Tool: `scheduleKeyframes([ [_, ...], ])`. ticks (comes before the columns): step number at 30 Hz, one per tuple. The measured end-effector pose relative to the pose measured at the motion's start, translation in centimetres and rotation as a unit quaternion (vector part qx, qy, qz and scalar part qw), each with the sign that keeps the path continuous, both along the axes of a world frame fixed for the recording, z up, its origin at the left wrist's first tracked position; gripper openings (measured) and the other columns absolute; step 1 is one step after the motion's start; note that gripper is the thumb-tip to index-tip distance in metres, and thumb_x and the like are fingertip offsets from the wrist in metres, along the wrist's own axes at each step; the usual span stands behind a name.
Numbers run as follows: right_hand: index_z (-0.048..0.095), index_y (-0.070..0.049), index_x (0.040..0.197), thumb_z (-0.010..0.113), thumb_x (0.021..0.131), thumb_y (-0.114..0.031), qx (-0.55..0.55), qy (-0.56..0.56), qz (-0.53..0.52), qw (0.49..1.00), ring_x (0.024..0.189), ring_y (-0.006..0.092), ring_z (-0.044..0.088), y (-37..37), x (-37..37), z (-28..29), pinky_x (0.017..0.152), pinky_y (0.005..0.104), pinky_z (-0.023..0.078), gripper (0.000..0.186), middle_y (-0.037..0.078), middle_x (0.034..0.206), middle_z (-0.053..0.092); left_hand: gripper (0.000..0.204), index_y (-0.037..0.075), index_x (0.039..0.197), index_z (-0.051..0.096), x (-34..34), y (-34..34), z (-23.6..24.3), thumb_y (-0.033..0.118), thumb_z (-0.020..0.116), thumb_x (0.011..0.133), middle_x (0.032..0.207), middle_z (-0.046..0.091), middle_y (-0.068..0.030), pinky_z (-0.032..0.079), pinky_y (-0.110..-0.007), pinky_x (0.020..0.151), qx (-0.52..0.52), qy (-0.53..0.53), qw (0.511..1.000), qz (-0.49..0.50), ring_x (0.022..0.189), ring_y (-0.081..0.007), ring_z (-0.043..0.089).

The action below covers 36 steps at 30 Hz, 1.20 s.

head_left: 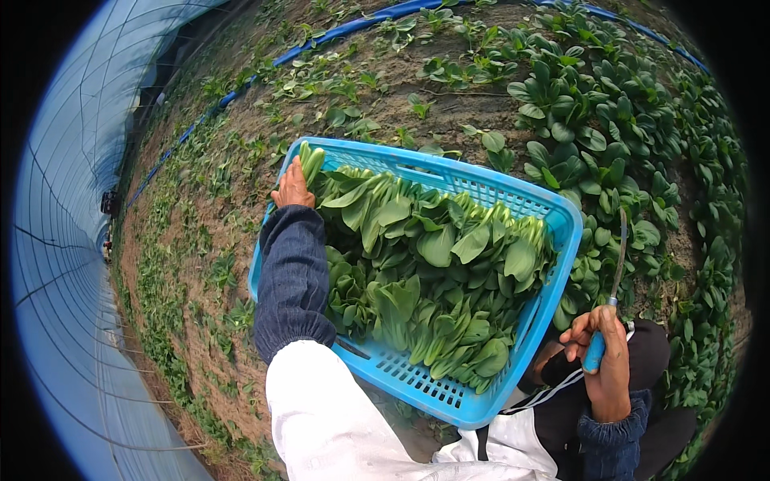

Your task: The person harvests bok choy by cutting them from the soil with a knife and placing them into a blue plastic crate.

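A blue plastic basket [571, 240] stands tilted in front of me, filled with rows of green bok choy [473, 240] laid with pale stems and dark leaves. My left hand [294, 189] reaches across to its far left corner, fingers closed round a bok choy [311, 161] whose pale stem end points up. At the lower right, beside the basket, my right hand [607, 357] is wrapped round the blue handle of a sickle [620, 256]. Its thin, slightly curved blade points away from me. My left palm is hidden from view.
Dense bok choy plants [577, 104] grow at the right and far right. Sparse plants and loose leaves dot the soil [241, 160] to the left. A blue hose [345, 30] runs across the far ground. Plastic greenhouse sheeting [72, 240] curves along the left.
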State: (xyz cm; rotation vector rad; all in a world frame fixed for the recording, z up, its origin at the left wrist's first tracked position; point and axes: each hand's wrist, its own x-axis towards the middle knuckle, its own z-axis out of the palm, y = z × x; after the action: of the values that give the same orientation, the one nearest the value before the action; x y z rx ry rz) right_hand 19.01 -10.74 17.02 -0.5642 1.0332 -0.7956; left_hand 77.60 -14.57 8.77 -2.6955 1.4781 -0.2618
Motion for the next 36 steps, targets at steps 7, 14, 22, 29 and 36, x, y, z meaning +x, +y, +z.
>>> scheduleKeyframes([
  [7,0.045,-0.006,0.086,0.045,0.103,-0.034,0.006,0.011,-0.045,0.999,0.071,0.0191,0.066,-0.4,-1.1,0.0,0.053,0.0251,0.051,0.032,0.009,0.077,0.058,0.083,0.014,0.149,0.027,-3.3,4.2,-6.3,-0.007,0.06,0.075,0.147,0.04,-0.0071,0.042,-0.052,0.096,0.046,0.123,0.99,0.055,0.131,-0.0303,0.043],
  [14,0.041,-0.009,0.082,0.044,0.103,-0.034,0.009,0.032,-0.056,0.998,0.071,0.0187,0.065,-0.7,-0.8,-0.4,0.052,0.0253,0.05,0.033,0.009,0.076,0.057,0.082,0.017,0.151,0.023,-5.1,2.7,-8.7,0.033,0.068,0.084,0.148,0.037,-0.0042,0.04,-0.054,0.09,0.044,0.114,0.975,0.187,0.126,-0.0267,0.046],
  [22,0.043,-0.008,0.083,0.045,0.102,-0.036,0.011,0.028,-0.051,0.998,0.071,0.0192,0.065,-0.4,-0.4,-0.5,0.052,0.0258,0.051,0.034,0.009,0.075,0.057,0.062,0.018,0.152,0.022,-2.4,3.6,-10.5,0.026,0.047,0.096,0.147,0.038,-0.003,0.037,-0.061,0.091,0.054,0.073,0.993,0.082,0.129,-0.0268,0.041],
  [29,0.043,-0.008,0.083,0.046,0.102,-0.037,0.009,0.043,-0.022,0.999,0.071,0.0195,0.065,-0.3,0.5,-0.3,0.052,0.0258,0.051,0.034,0.009,0.076,0.057,0.065,0.017,0.151,0.024,-4.9,1.2,-10.4,0.032,0.052,0.094,0.145,0.04,-0.0029,0.037,-0.06,0.09,0.062,0.056,0.99,0.111,0.129,-0.0264,0.041],
  [36,0.045,-0.007,0.084,0.046,0.102,-0.036,0.012,-0.017,0.021,1.0,0.073,0.0208,0.066,0.0,1.4,-0.4,0.054,0.0266,0.052,0.034,0.009,0.077,0.058,0.084,0.009,0.15,0.022,3.1,3.1,-6.4,0.004,0.061,0.075,0.139,0.046,-0.0154,0.041,-0.05,0.1,0.073,0.152,0.986,0.013,0.125,-0.0374,0.046],
])
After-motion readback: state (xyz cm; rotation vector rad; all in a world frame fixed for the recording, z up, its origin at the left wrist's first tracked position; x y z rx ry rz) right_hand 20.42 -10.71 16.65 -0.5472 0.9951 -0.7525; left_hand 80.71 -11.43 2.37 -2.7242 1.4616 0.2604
